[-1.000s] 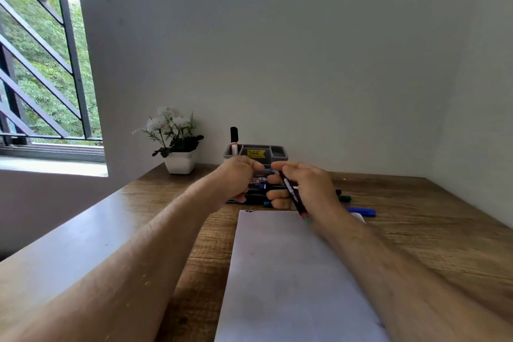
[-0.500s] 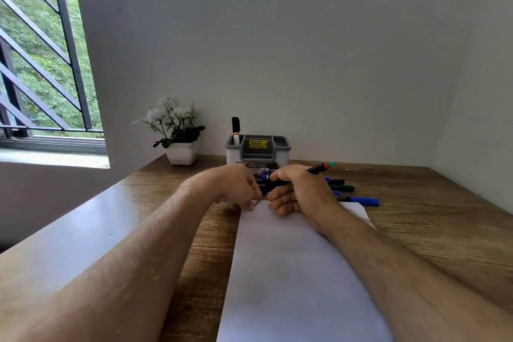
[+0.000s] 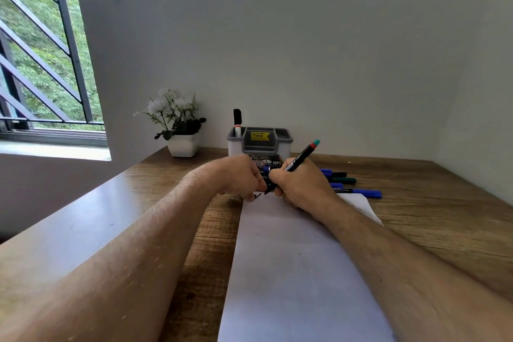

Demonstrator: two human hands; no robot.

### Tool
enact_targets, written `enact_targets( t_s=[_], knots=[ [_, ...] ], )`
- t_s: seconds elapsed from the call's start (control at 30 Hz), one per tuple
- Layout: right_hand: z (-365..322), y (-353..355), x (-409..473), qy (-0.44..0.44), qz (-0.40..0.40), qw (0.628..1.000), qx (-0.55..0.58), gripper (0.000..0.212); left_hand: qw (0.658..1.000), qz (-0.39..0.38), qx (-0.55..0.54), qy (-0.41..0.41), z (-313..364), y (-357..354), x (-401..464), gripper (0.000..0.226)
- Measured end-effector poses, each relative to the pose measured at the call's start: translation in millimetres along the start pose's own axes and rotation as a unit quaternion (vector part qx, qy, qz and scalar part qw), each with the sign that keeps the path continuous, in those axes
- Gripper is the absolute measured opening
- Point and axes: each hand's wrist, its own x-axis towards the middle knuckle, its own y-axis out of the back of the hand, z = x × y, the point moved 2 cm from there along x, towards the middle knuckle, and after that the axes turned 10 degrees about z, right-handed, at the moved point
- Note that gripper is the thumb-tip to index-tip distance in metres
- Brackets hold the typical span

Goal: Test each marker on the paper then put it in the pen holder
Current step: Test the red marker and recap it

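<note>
So the marker [image 3: 294, 165] is in the right hand [image 3: 298, 184], fingers curled round it like you'd write, tip down at the far end of the paper [image 3: 291, 272], teal end slanting up to the right. Left hand [image 3: 241, 176] sits just beside it with fingers curled, resting at the paper's top corner; can't tell if it's holding anything. Pen holder [image 3: 259, 143] is just behind both hands on the surface [image 3: 433, 219], one marker already standing in it.

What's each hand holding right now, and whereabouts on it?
Right hand grips the marker low on its barrel, tip at the paper. Left hand is curled beside it; what it holds cannot be told.
</note>
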Motion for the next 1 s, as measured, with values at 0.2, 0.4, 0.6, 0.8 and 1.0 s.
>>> enact_targets(
  t_s=[0.2, 0.4, 0.6, 0.8, 1.0],
  knots=[
    [-0.2, -0.8, -0.4, 0.008, -0.007, 0.999, -0.032, 0.021, 1.0, -0.005, 0.007, -0.002, 2.6, 0.4, -1.4, 0.037],
    [-1.8, -1.3, 1.3, 0.018, -0.006, 0.999, -0.046, 0.026, 1.0, -0.006, -0.003, 0.0, 4.7, 0.7, -1.7, 0.037],
    [-0.9, -1.9, 1.9, 0.015, -0.002, 0.998, -0.054, 0.025, 1.0, -0.006, 0.009, -0.001, 4.1, -2.1, -1.3, 0.037],
    [-3.2, 0.0, 0.9, 0.011, -0.003, 0.998, -0.055, 0.023, 1.0, -0.005, 0.0, -0.007, 4.8, 0.0, -2.1, 0.037],
    [-2.9, -1.0, -1.0, 0.021, -0.014, 0.998, -0.055, 0.021, 1.0, 0.002, 0.004, -0.001, 2.3, -3.3, 1.2, 0.034]
  ],
)
